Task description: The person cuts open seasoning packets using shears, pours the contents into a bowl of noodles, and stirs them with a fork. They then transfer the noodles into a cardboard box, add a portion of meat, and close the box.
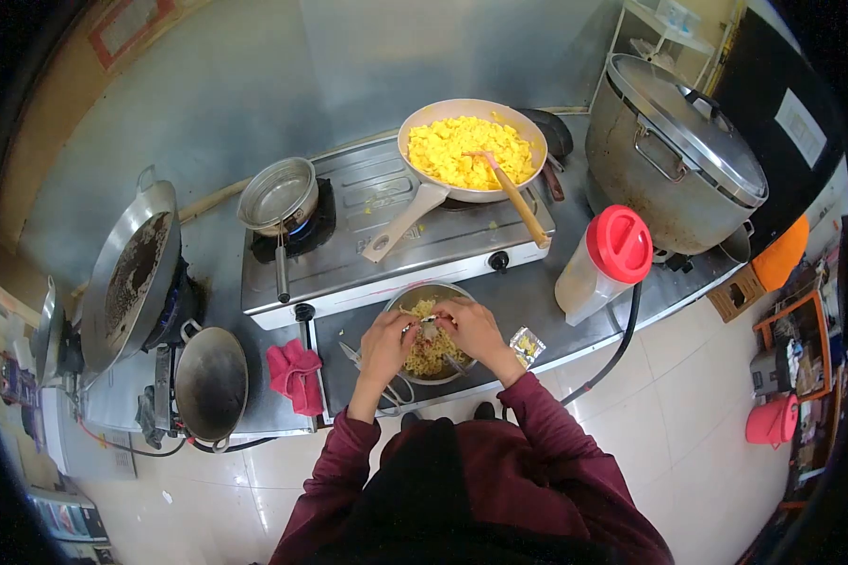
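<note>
A metal bowl of noodles sits at the counter's front edge. Over it, my left hand and my right hand meet, fingers pinched on a small pale sachet. The sachet is mostly covered by my fingers, and its print cannot be read. A utensil leans inside the bowl's right side, partly under my right wrist. Scissors lie by the bowl's left side, beneath my left wrist. A silver and yellow packet rests right of the bowl, near my right wrist.
Behind the bowl stands a gas stove with a small pot and strainer over a lit flame. Its other burner carries a pan of scrambled egg. A red-lidded jug, large lidded pot, pink cloth and woks surround it.
</note>
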`<state>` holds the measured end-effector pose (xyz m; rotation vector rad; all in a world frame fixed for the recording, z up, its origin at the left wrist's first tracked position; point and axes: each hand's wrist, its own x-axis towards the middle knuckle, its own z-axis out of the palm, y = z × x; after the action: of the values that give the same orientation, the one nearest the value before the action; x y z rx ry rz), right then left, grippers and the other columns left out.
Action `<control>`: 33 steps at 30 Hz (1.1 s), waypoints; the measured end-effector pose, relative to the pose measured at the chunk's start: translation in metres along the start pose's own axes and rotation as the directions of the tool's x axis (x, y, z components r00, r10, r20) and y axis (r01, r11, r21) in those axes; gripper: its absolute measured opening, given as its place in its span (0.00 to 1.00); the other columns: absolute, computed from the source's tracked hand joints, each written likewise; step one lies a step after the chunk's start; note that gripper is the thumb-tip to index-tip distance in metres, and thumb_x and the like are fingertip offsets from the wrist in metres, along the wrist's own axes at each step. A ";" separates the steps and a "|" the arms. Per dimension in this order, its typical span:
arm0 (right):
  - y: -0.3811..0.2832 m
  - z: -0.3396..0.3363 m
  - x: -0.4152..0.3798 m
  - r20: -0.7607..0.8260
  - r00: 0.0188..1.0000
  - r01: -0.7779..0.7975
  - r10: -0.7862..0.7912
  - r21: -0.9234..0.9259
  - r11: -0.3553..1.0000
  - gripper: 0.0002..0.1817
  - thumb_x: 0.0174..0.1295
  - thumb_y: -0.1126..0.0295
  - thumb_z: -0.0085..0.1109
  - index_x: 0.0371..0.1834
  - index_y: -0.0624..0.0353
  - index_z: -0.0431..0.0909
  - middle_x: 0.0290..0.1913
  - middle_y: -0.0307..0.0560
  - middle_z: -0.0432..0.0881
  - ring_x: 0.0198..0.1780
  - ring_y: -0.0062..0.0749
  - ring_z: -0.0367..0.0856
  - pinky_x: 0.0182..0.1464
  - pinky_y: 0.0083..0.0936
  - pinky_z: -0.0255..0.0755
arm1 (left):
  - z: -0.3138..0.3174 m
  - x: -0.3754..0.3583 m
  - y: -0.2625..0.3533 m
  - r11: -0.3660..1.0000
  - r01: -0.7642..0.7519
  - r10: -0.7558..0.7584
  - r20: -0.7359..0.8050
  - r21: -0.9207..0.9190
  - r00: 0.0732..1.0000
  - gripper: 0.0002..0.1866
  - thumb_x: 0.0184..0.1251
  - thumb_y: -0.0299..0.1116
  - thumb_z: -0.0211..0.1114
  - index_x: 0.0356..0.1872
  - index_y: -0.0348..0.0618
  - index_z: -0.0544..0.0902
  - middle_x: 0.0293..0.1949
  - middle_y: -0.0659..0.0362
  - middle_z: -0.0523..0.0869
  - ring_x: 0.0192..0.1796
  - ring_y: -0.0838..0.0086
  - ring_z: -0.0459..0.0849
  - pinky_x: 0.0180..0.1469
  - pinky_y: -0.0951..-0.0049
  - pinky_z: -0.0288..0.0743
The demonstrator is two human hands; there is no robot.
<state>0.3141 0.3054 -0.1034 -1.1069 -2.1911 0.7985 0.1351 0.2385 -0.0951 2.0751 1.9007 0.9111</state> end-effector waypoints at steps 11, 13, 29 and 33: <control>-0.012 -0.007 -0.002 -0.060 0.978 0.181 -0.200 -0.225 0.957 0.07 0.50 0.69 0.62 0.34 0.48 0.83 0.36 0.39 0.78 0.48 0.39 0.76 0.45 0.34 0.75 | 0.000 0.003 0.010 0.999 -0.025 0.027 -0.043 0.041 0.999 0.07 0.55 0.33 0.66 0.34 0.45 0.83 0.33 0.58 0.81 0.40 0.60 0.79 0.38 0.62 0.74; -0.002 0.001 0.002 -0.031 0.972 0.208 -0.235 -0.358 0.910 0.07 0.47 0.70 0.62 0.31 0.48 0.83 0.36 0.37 0.77 0.48 0.36 0.76 0.45 0.33 0.75 | 0.001 0.004 0.010 0.995 -0.055 0.059 -0.035 0.085 0.998 0.07 0.55 0.33 0.66 0.33 0.45 0.83 0.33 0.58 0.81 0.40 0.61 0.79 0.38 0.62 0.74; 0.014 0.004 0.008 0.002 0.884 0.408 -0.467 -0.491 0.770 0.06 0.45 0.68 0.60 0.29 0.50 0.81 0.35 0.34 0.77 0.48 0.31 0.73 0.51 0.33 0.67 | 0.009 0.005 0.009 0.977 -0.139 0.151 -0.065 0.161 0.986 0.04 0.55 0.29 0.63 0.30 0.42 0.82 0.29 0.55 0.81 0.38 0.58 0.80 0.37 0.59 0.75; 0.015 0.007 0.007 0.012 0.895 0.385 -0.446 -0.522 0.761 0.06 0.45 0.67 0.59 0.27 0.49 0.81 0.35 0.34 0.77 0.48 0.30 0.72 0.54 0.35 0.64 | 0.015 0.003 0.009 0.990 -0.069 0.080 -0.084 0.122 0.993 0.05 0.54 0.28 0.62 0.31 0.41 0.83 0.30 0.54 0.81 0.38 0.57 0.80 0.38 0.59 0.75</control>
<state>0.3132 0.3169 -0.1169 -0.7988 -2.4860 -0.0612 0.1512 0.2442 -0.1012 2.2228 1.9792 0.9430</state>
